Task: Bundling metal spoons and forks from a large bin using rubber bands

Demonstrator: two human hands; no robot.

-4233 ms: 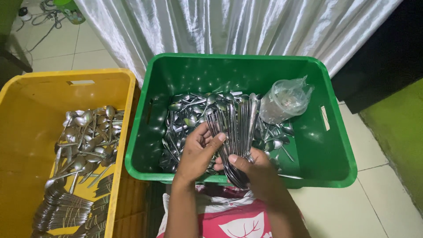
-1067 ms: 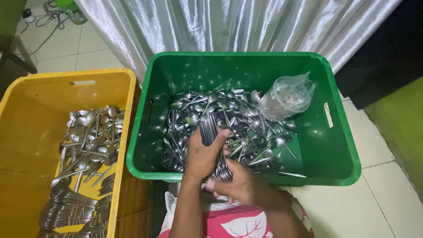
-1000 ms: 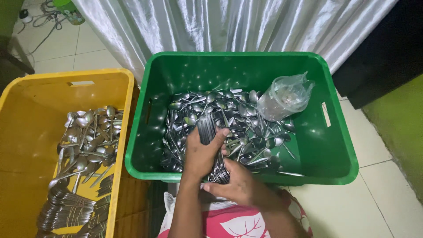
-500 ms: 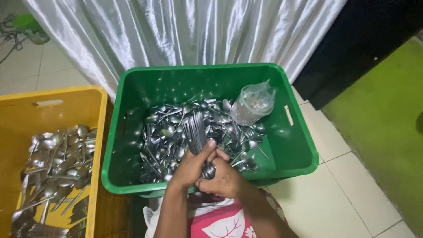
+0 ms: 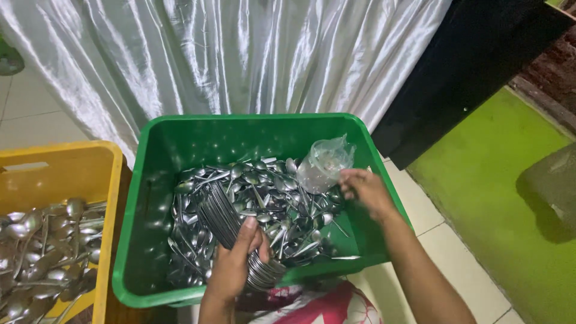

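The right hand (image 5: 367,191) has let go of the spoons (image 5: 231,219), open by the bag (image 5: 324,165); the left hand (image 5: 237,264) grips them alone.

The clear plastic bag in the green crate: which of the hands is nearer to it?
Right. The right hand is beside the plastic bag; the left hand grips stacked spoons at the crate's near side.

two crates (image 5: 153,180) sit side by side, the second crate (image 5: 108,180) at nine o'clock of the first. loose spoons (image 5: 270,198) lie in the first, a plastic bag (image 5: 324,165) at its two o'clock corner. a curtain (image 5: 240,54) hangs behind at twelve o'clock.
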